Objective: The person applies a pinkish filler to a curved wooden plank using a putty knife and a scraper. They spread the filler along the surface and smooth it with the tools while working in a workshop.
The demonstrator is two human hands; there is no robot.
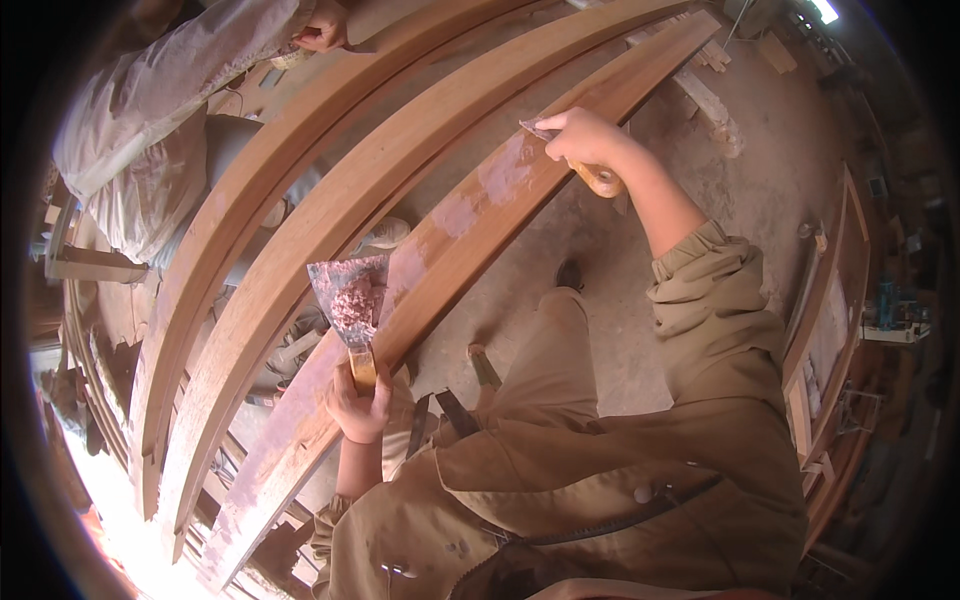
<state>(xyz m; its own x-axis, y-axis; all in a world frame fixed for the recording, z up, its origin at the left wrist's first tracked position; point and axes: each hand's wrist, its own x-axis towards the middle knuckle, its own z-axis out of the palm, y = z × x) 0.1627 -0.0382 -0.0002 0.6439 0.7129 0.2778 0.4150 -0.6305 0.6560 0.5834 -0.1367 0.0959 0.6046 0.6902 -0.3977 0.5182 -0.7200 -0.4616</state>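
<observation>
I'm gripping a loaded putty knife [350, 295] in my left hand [358, 400]; my right hand [585, 140] is clenching a scraper [598, 177], spreading filler on the long plank [450, 250]. Some patches filled; most looks bare.

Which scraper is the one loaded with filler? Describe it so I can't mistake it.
Start at the long plank smeared with pink patches. Beside its lower stretch, the left hand holds up a wide putty knife. Unlike the narrow blade in the right hand, it carries a pinkish lump.

The person wears a khaki work shirt [720, 330], sleeves rolled, and matching trousers [540, 350].
</observation>
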